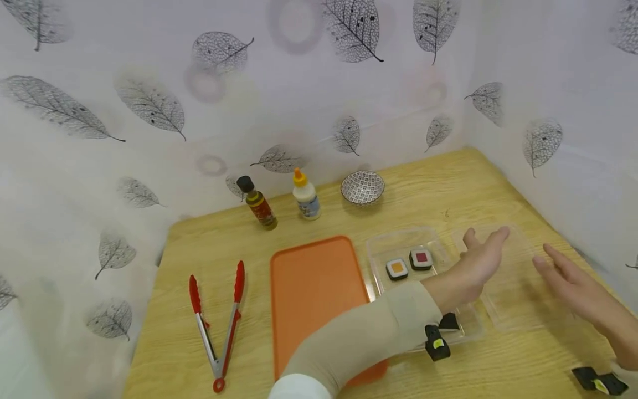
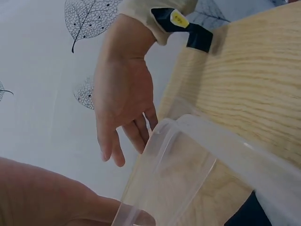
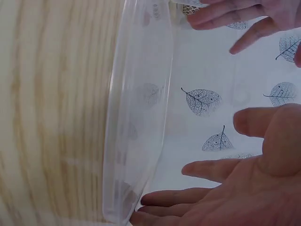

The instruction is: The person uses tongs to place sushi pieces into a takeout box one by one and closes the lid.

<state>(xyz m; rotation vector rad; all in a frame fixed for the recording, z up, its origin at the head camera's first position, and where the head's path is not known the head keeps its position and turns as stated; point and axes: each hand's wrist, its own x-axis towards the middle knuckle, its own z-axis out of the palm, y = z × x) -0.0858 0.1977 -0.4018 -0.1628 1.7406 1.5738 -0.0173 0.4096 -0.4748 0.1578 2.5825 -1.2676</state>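
A clear plastic container (image 1: 376,244) holds sushi pieces, among them one with an orange centre (image 1: 397,268) and one with a dark red centre (image 1: 421,257). Beside it on the right lies a clear lid (image 1: 515,310). My left hand (image 1: 473,271) reaches across the container, its fingers over the lid's left part and holding nothing. At the lid's right side, my right hand (image 1: 575,288) is held with fingers extended and apart. In the right wrist view its fingertips are near the edge of clear plastic (image 3: 136,117); contact cannot be made out. My left forearm hides part of the container.
An orange tray (image 1: 319,288) lies left of the container, with red-tipped tongs (image 1: 229,343) further left. Along the back stand a dark-capped bottle (image 1: 260,208), a yellow-topped squeeze bottle (image 1: 306,199) and a patterned bowl (image 1: 363,188). Leaf-printed curtains (image 1: 299,111) border the table.
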